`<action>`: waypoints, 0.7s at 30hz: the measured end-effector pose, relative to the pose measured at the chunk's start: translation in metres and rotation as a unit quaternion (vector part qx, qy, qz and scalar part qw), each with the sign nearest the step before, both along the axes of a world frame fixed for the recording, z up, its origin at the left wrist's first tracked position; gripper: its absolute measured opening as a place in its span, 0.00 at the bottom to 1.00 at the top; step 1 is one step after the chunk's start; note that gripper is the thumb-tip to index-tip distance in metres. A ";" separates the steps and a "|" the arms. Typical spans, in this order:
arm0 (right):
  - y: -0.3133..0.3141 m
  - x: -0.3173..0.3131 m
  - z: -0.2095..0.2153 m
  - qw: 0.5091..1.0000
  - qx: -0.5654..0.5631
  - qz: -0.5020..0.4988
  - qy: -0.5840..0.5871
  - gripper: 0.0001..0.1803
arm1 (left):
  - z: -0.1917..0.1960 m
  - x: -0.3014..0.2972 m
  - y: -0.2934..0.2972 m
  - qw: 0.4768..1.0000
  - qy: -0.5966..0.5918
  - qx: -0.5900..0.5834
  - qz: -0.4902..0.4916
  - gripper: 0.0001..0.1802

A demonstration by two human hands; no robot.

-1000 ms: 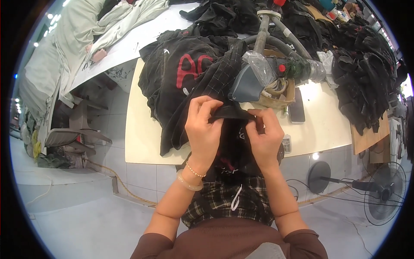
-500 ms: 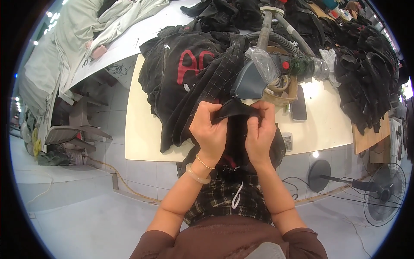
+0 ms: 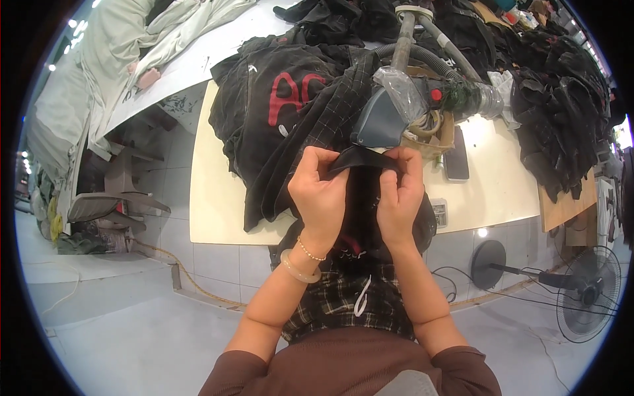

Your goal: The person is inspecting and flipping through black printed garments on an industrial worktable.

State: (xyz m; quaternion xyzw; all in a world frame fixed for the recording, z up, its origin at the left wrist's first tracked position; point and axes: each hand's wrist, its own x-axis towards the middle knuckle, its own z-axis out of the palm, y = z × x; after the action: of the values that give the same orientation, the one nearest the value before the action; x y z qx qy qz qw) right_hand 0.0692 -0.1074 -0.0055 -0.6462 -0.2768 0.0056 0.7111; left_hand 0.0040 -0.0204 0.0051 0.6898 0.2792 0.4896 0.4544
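Observation:
Both my hands pinch a black garment (image 3: 363,191) by its upper edge, which is stretched between them. My left hand (image 3: 319,193), with bracelets at its wrist, grips the edge's left part. My right hand (image 3: 401,193) grips the right part, thumb pressed to the fingers. Just beyond the edge sits a dark blue-grey machine nozzle (image 3: 378,122) with clear plastic wrapped round it. Cloth and nozzle look very close; whether they touch I cannot tell. The rest of the garment hangs down over my lap.
Black garments with red lettering (image 3: 264,99) lie heaped left of the nozzle on the cream table (image 3: 218,218). More black clothes (image 3: 561,125) are piled at right. A phone (image 3: 456,162) lies on the table; a standing fan (image 3: 588,294) is at lower right.
My hands have moved slightly away from me, bringing the garment's edge up to the nozzle. Both keep their pinch on it.

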 end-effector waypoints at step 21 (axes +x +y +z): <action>-0.001 -0.002 0.005 1.000 0.012 0.019 0.009 0.10 | 0.024 -0.005 0.007 0.996 0.051 -0.061 -0.047 0.07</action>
State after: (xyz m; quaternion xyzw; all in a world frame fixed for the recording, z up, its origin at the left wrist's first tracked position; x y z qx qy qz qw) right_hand 0.0667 -0.1082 -0.0006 -0.6319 -0.2824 0.0216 0.7215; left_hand -0.0007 -0.0130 0.0288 0.6977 0.2985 0.4135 0.5032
